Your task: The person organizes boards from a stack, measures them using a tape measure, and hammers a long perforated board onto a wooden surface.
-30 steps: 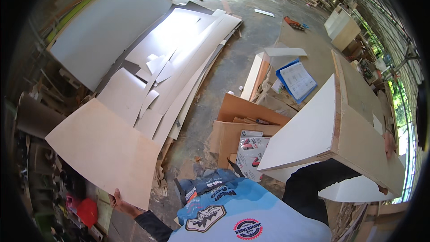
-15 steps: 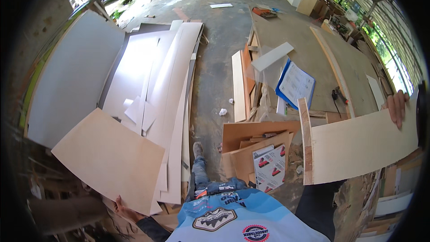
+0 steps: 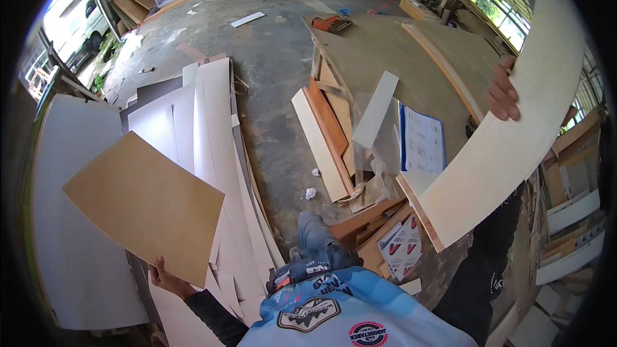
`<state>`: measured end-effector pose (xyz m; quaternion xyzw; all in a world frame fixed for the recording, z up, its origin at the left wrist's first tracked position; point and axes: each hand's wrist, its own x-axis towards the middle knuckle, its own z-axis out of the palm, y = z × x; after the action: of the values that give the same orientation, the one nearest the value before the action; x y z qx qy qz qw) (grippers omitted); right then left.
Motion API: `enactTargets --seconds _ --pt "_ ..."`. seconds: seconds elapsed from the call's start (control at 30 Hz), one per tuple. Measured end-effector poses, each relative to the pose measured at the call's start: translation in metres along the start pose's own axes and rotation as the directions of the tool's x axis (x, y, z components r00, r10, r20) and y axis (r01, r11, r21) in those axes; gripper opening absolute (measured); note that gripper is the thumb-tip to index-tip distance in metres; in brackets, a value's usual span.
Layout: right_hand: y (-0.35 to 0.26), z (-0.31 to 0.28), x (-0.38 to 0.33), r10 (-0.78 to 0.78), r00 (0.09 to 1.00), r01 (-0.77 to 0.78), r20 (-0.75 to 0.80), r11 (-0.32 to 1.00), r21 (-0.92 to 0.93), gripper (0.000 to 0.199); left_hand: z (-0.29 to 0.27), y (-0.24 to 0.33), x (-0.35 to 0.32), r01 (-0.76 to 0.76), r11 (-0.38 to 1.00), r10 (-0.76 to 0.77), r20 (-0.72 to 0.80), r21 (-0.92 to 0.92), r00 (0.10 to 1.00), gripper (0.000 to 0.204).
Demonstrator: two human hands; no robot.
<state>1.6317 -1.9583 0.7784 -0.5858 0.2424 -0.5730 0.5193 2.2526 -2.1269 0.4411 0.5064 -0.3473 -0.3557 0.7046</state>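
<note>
Head view, looking down. Left hand [image 3: 162, 274] low at the near left, closed on the near corner of a flat rectangular brown board [image 3: 144, 202], fingers mostly hidden behind it; board tilted, out over a fanned stack of long pale sheets [image 3: 199, 128] lying on the concrete floor [image 3: 270, 71]. Right hand [image 3: 502, 96] raised at the far right, fingers curled over the edge of a large pale plywood panel [image 3: 514, 122], gripping it; panel slanting from the upper right down toward the near middle, its lower edge just above an open cardboard box [image 3: 379, 231]. Inside the box, a white carton with red marks [image 3: 402, 244]. Beyond it, a wide brown wooden counter [image 3: 392, 45] with an orange power tool [image 3: 329, 22] at its far edge and a long wooden strip [image 3: 443, 67] along its right side. Against the counter's left edge, leaning planks in white and orange-brown [image 3: 324, 132], a grey flat offcut [image 3: 376, 109] and a blue-edged white sheet [image 3: 422, 140]. Two crumpled white scraps [image 3: 311, 193] on the floor near the planks. Near bottom, a blue and white shirt [image 3: 347, 308] and a blue-trousered knee [image 3: 315, 231]. Far left, a big white panel [image 3: 64, 218] standing on edge.
</note>
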Motion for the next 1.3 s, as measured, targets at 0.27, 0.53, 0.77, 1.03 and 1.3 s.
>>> enactTargets --seconds 0.27,0.53,0.77,1.03,1.3 --pt "0.071 -0.112 0.121 -0.073 0.953 0.096 -0.294 0.993 0.064 0.111 0.185 -0.067 0.088 0.128 0.972 -0.114 0.084 -0.195 0.99 0.031" --pt "0.126 -0.343 0.232 0.104 0.844 0.071 -0.526 0.951 0.301 0.116 0.353 -0.12 0.175 0.167 0.959 -0.133 0.156 -0.228 0.979 0.044" --pt "0.162 -0.49 0.269 0.167 0.899 0.05 -0.405 0.88 0.473 0.119 0.466 -0.157 0.232 0.128 0.991 -0.116 0.213 -0.045 0.97 0.04" --pt "0.217 -0.615 0.293 0.258 0.742 0.158 -0.619 0.83 0.535 0.121 0.635 -0.181 0.29 0.2 0.974 -0.162 0.296 -0.103 0.941 0.04" --pt "0.309 -0.725 0.289 0.485 0.253 0.151 -0.837 0.835 0.53 0.118 0.814 -0.207 0.365 0.179 0.978 -0.118 0.422 -0.106 0.899 0.037"
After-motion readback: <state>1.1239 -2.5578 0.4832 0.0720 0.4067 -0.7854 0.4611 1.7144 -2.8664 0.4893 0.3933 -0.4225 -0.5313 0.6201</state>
